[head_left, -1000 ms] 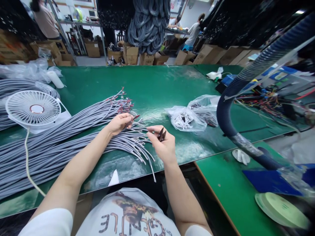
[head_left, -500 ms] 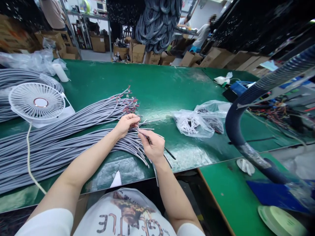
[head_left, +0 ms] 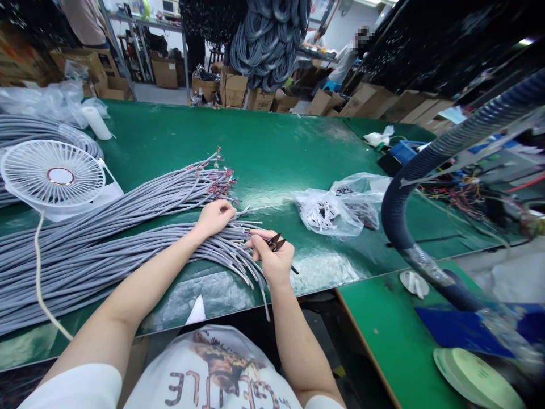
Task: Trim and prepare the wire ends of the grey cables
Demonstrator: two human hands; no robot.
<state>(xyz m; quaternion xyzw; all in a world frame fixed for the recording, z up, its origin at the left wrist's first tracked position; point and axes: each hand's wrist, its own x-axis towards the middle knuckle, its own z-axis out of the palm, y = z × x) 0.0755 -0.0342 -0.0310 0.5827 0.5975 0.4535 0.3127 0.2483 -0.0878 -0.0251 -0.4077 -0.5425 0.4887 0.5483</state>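
Note:
My right hand (head_left: 276,262) is closed around a small pair of dark thread snips (head_left: 276,243), whose blades stick out above the fist. Its thumb and fingertips meet by the cut ends of the near bundle of grey cables (head_left: 170,241); whether they pinch a wire is hard to see. Just left of it, my left hand (head_left: 216,217) has its fingers curled in a pinch over the same cable ends, and what lies inside is hidden. Beyond the left hand rests a second grey cable bundle (head_left: 170,184), its stripped ends showing red and other coloured wires (head_left: 221,180).
A white fan (head_left: 59,176) stands on the left part of the green table (head_left: 179,128). Clear bags (head_left: 327,213) of small white and dark pieces lie right of my hands. A thick dark hose (head_left: 398,216) arches over the right side. People and cardboard boxes (head_left: 234,88) are behind.
My hands have moved apart: the right one shifted right and towards me and turned, bringing the snips into plain sight. The left hand drew slightly left. The whole view shifted a little.

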